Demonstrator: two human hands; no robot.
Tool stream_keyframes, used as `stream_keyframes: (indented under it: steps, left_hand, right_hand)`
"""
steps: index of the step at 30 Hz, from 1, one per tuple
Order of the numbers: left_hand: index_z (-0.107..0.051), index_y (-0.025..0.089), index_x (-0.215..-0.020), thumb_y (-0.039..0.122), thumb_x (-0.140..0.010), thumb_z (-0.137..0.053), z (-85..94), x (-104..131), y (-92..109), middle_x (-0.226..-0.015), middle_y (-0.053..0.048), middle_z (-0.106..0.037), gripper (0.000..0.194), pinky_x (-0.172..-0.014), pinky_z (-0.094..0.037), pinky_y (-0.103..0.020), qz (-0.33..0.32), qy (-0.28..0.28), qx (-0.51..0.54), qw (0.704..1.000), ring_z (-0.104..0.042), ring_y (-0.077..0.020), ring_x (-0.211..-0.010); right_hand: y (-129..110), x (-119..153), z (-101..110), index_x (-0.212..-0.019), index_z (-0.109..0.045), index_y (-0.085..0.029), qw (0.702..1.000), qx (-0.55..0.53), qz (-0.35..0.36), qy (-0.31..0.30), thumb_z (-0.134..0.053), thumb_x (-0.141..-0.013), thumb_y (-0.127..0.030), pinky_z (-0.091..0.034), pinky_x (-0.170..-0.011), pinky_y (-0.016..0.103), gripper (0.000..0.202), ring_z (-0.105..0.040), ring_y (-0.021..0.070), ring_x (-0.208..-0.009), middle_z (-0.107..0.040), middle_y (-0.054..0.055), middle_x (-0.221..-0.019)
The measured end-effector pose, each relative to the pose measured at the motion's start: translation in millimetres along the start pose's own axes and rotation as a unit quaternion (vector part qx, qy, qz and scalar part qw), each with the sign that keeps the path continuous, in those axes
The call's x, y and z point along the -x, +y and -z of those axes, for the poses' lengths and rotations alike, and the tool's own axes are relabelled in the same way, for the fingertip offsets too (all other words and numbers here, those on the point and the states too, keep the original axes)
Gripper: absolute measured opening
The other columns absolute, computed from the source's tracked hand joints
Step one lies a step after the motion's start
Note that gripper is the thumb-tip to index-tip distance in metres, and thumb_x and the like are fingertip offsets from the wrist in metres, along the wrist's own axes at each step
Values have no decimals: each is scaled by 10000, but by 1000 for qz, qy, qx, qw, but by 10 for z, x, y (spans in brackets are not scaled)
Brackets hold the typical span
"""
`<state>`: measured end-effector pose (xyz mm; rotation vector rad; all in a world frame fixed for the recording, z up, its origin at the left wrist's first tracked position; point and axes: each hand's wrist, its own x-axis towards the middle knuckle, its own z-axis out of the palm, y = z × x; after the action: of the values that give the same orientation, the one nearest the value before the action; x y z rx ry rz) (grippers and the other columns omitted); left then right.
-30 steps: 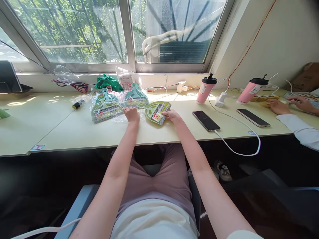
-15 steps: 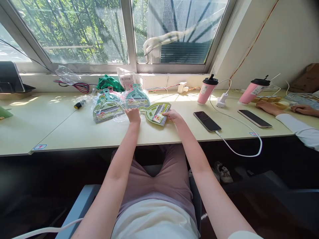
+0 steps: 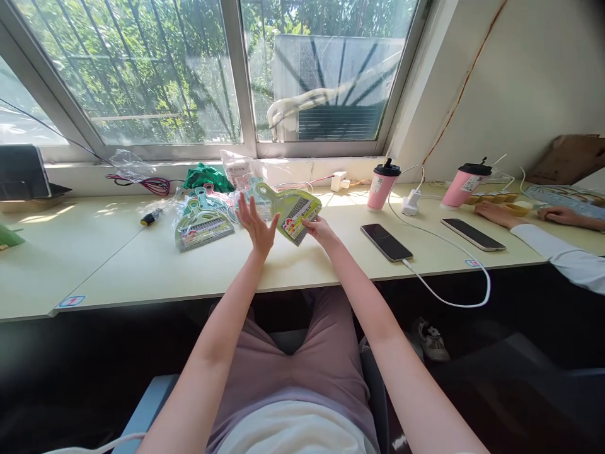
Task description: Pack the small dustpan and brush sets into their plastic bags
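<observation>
In my right hand [image 3: 322,229] is a green mini dustpan and brush set [image 3: 293,211], gripped at its lower right edge and tilted above the table. A printed label covers part of its bristles. My left hand [image 3: 256,225] is spread with fingers up, just left of the set, holding nothing. Beyond the left hand lies another green dustpan set [image 3: 206,228] in clear plastic. Blue and pink dustpan sets [image 3: 208,197] lie behind it, and a further blue one [image 3: 246,197] is partly hidden by my left hand.
A phone [image 3: 386,242] on a white cable, another phone [image 3: 472,234], and two pink cups [image 3: 380,188] [image 3: 466,186] stand or lie to the right. A co-worker's hands [image 3: 498,213] rest at far right. A screwdriver [image 3: 151,217] and green cloth [image 3: 208,177] are left.
My left hand has let go near the handle end and opened, fingers spread. The green set has risen and tilted in my right hand. The view has tipped upward slightly.
</observation>
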<state>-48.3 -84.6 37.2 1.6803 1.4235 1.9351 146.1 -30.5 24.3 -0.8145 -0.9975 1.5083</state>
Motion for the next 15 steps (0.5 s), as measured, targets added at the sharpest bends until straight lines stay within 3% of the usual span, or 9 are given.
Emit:
stream_keyframes:
  steps: [2,4,6,10,15]
  left_hand:
    - [-370,275,-1549,659,-868,-643,3,-51,-9,-1602,-166,-396,828,-1215,-294,-536,50,22,48,997,-183,-323,-1583]
    - [-448,283,-1488,755,-869,-562,-1,-115,-40,-1523,-163,-505,787,-1161,-392,-522,104,-45,142,983,-363,-328,-1513]
    - [-550,273,-1380,785,-844,-569,-25,-144,-67,-1423,-146,-606,741,-1105,-467,-504,137,-142,241,950,-517,-332,-1401]
    - [-622,241,-1265,601,-732,-818,-103,-59,-76,-1293,-128,-693,673,-1056,-516,-494,186,-270,300,896,-646,-323,-1240]
    - [-613,271,-1313,531,-746,-845,-111,60,-53,-1354,-152,-662,665,-1036,-508,-529,215,-368,276,861,-639,-347,-1256]
  right_hand:
    - [6,-4,-9,-889,-660,-200,1000,-15,11,1,-827,-730,-85,-601,-1028,394,258,-743,227,-1047,-783,48,-989]
    - [8,6,-24,-882,-657,-207,1000,-20,16,-1,-801,-750,-78,-602,-1029,393,234,-743,222,-1041,-779,44,-996]
    - [11,15,-41,-868,-658,-201,1000,-16,14,-2,-799,-741,-63,-608,-1018,417,234,-744,236,-1037,-775,54,-988]
    - [27,-5,-54,-850,-661,-191,1000,-22,12,8,-814,-717,-66,-613,-1003,425,238,-742,254,-1047,-770,73,-980]
    - [73,-61,-23,-872,-648,-219,995,-71,60,34,-823,-709,-132,-618,-991,378,255,-737,235,-1065,-780,42,-1006]
